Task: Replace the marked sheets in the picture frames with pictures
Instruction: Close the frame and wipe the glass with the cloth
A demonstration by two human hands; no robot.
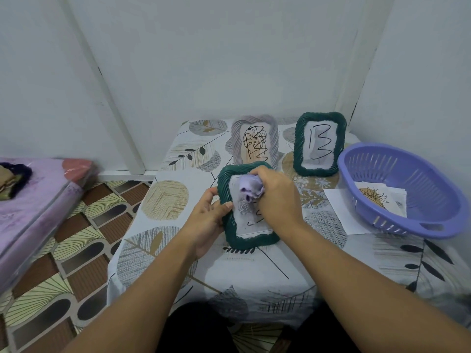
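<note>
While left hand [207, 220] grips near green frame [246, 205] at 9 o'clock, right hand [276, 197] clutching lilac cloth [251, 191] on glass: cleaning step; next, marked sheet out.

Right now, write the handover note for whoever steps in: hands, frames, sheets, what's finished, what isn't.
Left hand grips the left edge of the near green frame, propping it on the table.
Right hand holds a crumpled purple cloth against that frame's front; pen marks show on the sheet below the cloth.
Grey frame stands behind with a scribbled sheet; far green frame stands to its right with a sheet marked "13".
Purple basket on the right holds pictures, one a leaf drawing.
Done: no frame shows a picture yet.
Left: swap all three marked sheets for pictures.
</note>
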